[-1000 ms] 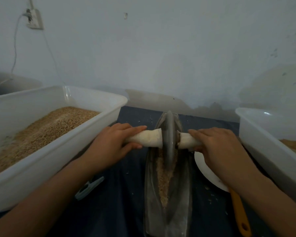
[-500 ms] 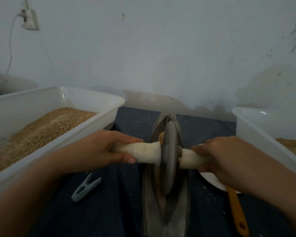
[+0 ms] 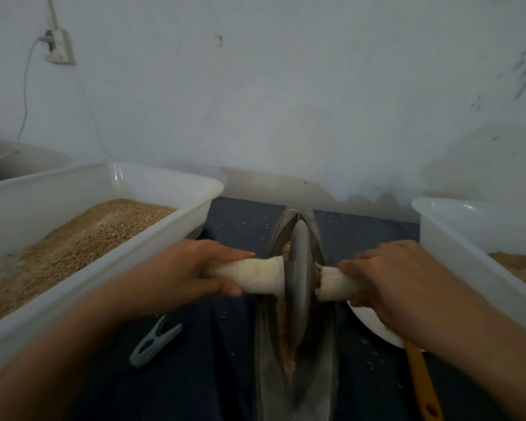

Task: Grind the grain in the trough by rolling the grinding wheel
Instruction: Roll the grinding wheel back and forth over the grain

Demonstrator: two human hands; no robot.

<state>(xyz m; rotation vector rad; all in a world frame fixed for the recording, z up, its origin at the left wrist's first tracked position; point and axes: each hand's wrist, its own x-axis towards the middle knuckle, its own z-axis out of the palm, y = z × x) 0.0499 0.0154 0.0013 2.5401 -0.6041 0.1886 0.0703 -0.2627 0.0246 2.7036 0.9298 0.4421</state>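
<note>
A narrow metal trough (image 3: 269, 354) lies lengthwise on the dark cloth in front of me, with brown ground grain (image 3: 286, 338) along its groove. The grey metal grinding wheel (image 3: 299, 284) stands upright in the trough at about its middle. A cloth-wrapped axle handle (image 3: 255, 275) passes through the wheel's centre. My left hand (image 3: 192, 271) is closed around the left end of the handle. My right hand (image 3: 395, 278) is closed around the right end.
A white tub (image 3: 164, 235) of whole grain sits at the left. Another white tub (image 3: 456, 256) stands at the right. A grey clothes peg (image 3: 154, 341) lies on the cloth. A white plate (image 3: 374, 326) and an orange-handled tool (image 3: 419, 381) sit right of the trough. The wall is close behind.
The wheel and both hands have rolled back towards me from the trough's far end to about its middle. More of the peg shows now.
</note>
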